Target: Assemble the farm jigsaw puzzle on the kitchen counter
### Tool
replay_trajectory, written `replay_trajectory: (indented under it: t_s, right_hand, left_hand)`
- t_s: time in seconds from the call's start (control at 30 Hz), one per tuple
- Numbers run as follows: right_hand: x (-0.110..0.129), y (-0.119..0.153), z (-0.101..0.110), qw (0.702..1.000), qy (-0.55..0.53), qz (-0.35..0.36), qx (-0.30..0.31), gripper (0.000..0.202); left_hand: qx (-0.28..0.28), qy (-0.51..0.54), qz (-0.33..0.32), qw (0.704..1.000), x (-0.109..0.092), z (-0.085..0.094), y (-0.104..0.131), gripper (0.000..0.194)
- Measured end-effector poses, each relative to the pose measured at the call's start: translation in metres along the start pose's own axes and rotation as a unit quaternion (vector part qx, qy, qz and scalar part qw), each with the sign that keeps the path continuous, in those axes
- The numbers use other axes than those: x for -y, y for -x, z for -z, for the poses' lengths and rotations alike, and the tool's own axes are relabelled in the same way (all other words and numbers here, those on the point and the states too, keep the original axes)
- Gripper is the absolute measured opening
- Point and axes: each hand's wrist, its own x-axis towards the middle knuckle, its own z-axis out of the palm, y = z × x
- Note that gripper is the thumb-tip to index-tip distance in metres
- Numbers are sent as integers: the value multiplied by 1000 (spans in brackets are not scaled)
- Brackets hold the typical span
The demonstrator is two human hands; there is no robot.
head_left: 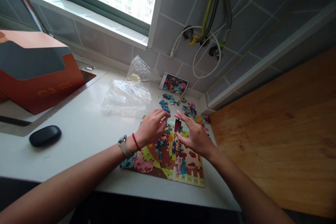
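Note:
A colourful puzzle board (160, 168) with a farm picture lies near the counter's front edge, loose pieces on top of it. Over its upper part, my right hand (193, 134) grips a small dark red card-like piece (177, 125) between thumb and fingers. To its left, my left hand (153, 126) hovers with curled fingers; whether anything is between them is too small to tell. Behind the hands, loose puzzle pieces (189, 110) are scattered on the counter. A small picture card (173, 84) leans near the tiled wall.
Crumpled clear plastic bags (128, 98) lie left of the pieces. A black oval case (45, 136) is farther left, below an orange box (42, 73). A wooden panel (275, 129) borders the counter on the right. Cables (210, 38) hang on the wall.

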Motion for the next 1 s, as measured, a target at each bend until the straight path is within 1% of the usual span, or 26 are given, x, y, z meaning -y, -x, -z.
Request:
replay_trajectory:
  t_s: [0.07,0.1,0.13,0.2,0.27,0.3,0.37,0.43,0.53,0.63,0.73,0.77,0.8,0.83,0.9,0.93,0.97,1.0]
  right_hand:
    - [16,7,-10,1000,-21,-15,-15,68]
    - [22,10,-15,999,-31,-29,-21,61]
    - [28,14,-21,998,-41,-42,-23,56]
    - [40,20,-37,996,-65,-54,-14,50]
    - [52,25,-56,995,-90,-45,3,51]
    - [58,26,-66,994,-101,-34,8,53]
    - [68,25,-87,993,-115,-14,16,59]
    - [76,22,-106,993,-115,1,22,61]
    - [81,18,-124,995,-99,11,31,63]
    - [79,18,-129,997,-72,6,20,63]
    - [77,23,-128,999,-41,1,8,46]
    - [77,25,-127,999,-35,1,8,38]
    - [77,27,-127,999,-31,2,9,33]
    - [77,27,-126,1000,-29,5,10,29]
    - [77,28,-126,1000,-23,7,18,29]
    - [76,27,-126,1000,-18,8,23,30]
    - [75,26,-126,999,-13,9,29,33]
    - [74,25,-126,999,-7,11,37,36]
  left_hand:
    - [-16,18,28,999,7,21,-2,27]
    - [-18,24,33,999,10,33,1,30]
    - [-13,27,29,999,14,45,7,32]
    - [23,23,10,999,21,70,24,31]
    - [68,6,-1,998,28,92,46,29]
    - [78,-6,3,997,32,100,57,29]
    - [73,-23,12,997,39,111,77,28]
    - [64,-29,12,997,45,114,91,26]
    - [90,-24,1,996,46,110,99,26]
    - [137,-22,-12,990,44,108,99,26]
    - [187,-34,-22,982,43,111,98,24]
    - [202,-37,-23,978,43,113,99,28]
    - [213,-37,-26,976,42,115,101,38]
    - [220,-37,-28,974,41,116,104,53]
    - [219,-37,-26,975,38,118,110,81]
    - [214,-38,-23,976,37,118,114,89]
    - [209,-37,-19,977,35,118,117,91]
    - [204,-36,-13,978,33,118,121,89]
